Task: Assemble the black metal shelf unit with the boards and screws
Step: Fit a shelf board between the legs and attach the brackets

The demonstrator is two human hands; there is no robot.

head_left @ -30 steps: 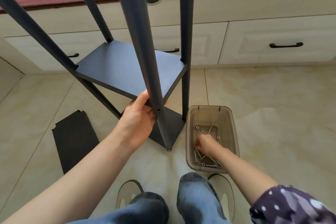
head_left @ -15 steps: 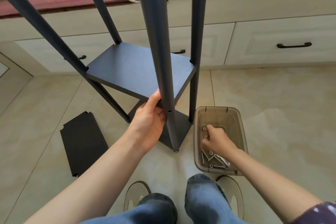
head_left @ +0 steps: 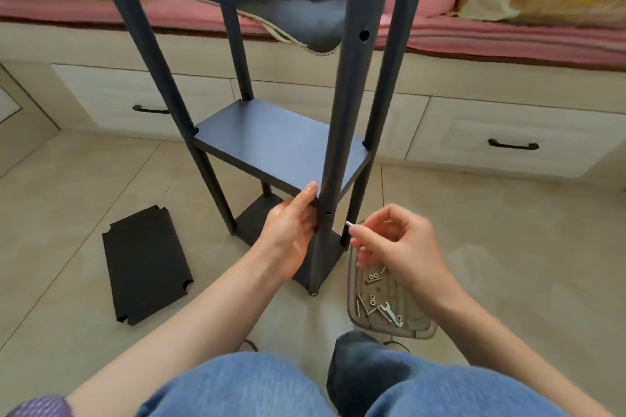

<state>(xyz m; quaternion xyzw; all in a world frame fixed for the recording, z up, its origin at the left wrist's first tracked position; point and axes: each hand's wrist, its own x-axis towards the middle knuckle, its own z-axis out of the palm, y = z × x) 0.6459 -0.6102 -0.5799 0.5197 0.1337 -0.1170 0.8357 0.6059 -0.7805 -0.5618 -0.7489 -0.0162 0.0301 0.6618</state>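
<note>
The black metal shelf unit stands on the tiled floor with a middle board [head_left: 281,142] and a bottom board [head_left: 325,257] between its poles. My left hand [head_left: 291,227] grips the near corner of the middle board at the front pole [head_left: 335,145]. A small hole in that pole sits just right of my thumb. Pinched in my right hand [head_left: 393,244] is a silver screw [head_left: 349,224], its tip a short way right of the pole. A loose black board [head_left: 145,264] lies flat on the floor at the left.
A clear plastic tray [head_left: 389,332] with screws, washers and a small wrench [head_left: 391,313] sits under my right hand. White drawers [head_left: 508,139] with black handles line the back under a pink cushioned bench. My knees in jeans fill the bottom edge.
My right hand has come up out of the tray with a screw and moved left toward the front pole. My left hand still holds the board corner. The view has tilted up.
</note>
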